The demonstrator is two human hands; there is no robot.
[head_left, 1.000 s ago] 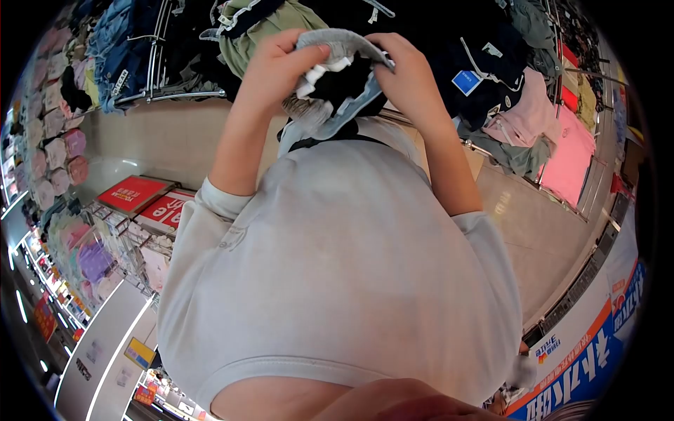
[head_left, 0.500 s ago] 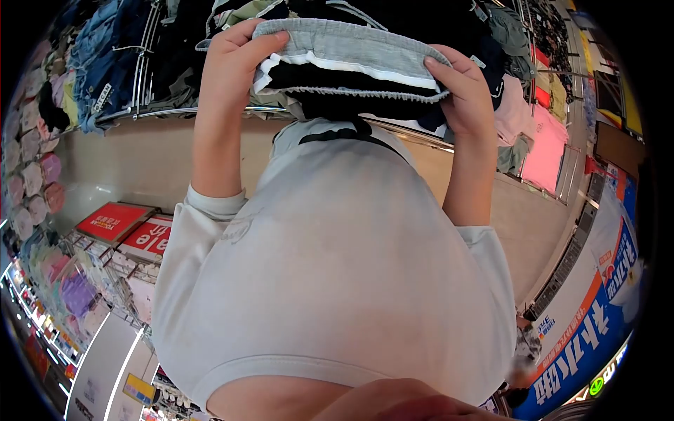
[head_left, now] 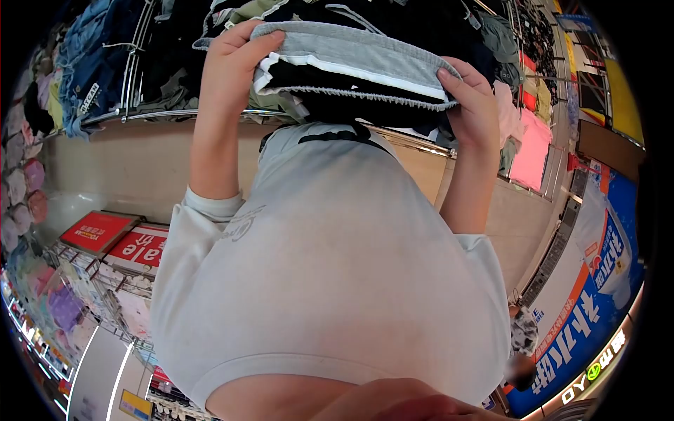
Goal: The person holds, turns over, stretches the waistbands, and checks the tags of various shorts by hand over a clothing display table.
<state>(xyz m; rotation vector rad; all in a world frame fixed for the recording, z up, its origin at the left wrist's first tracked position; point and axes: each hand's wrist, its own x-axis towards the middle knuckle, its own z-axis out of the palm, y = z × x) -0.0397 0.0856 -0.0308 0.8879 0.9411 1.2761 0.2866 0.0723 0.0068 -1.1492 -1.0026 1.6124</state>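
Observation:
Stretched between both hands is a garment with a grey elastic waistband [head_left: 351, 50], probably a pair of trousers or shorts. A white strip and dark fabric show inside its opening, and a gathered grey edge runs along the near side. My left hand [head_left: 239, 56] pinches the left end, thumb on top. At the right end, my right hand [head_left: 469, 91] closes on the band in the same way, with the thumb over the edge. The lower part of the garment cannot be told apart from the dark clothes [head_left: 316, 14] behind it.
A metal rack rail [head_left: 161, 114] runs in front of the piled clothes. Jeans [head_left: 91, 63] hang at left, and a pink garment [head_left: 531, 151] lies at right. Red sale signs [head_left: 98, 230] stand lower left. Lower right, a person [head_left: 523, 333] is near a blue banner [head_left: 562, 358].
The right end of the waistband and my right hand have moved slightly right and down. My left hand keeps its grip almost in place. The surroundings have shifted slightly with the camera.

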